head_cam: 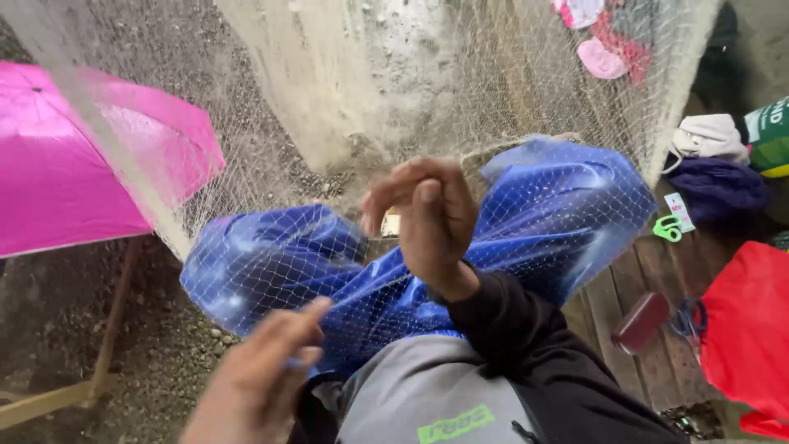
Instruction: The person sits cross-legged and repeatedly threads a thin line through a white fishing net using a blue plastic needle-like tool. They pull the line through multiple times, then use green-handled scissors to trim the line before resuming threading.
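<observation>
Gravel ground w/ pink umbrella (74, 156) at left, fine net (329, 107) draping over blue plastic sheet (526, 214) on lap, running upward to top-left, right hand (427, 218) pinching mesh, left hand (263, 370) gripping net's lower edge.

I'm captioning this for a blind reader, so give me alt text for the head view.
Two bare hands work a fine pale net draped over blue plastic sheeting: the right hand is raised with curled fingers, the left hand low beside it. A pink umbrella stands at left.
</observation>
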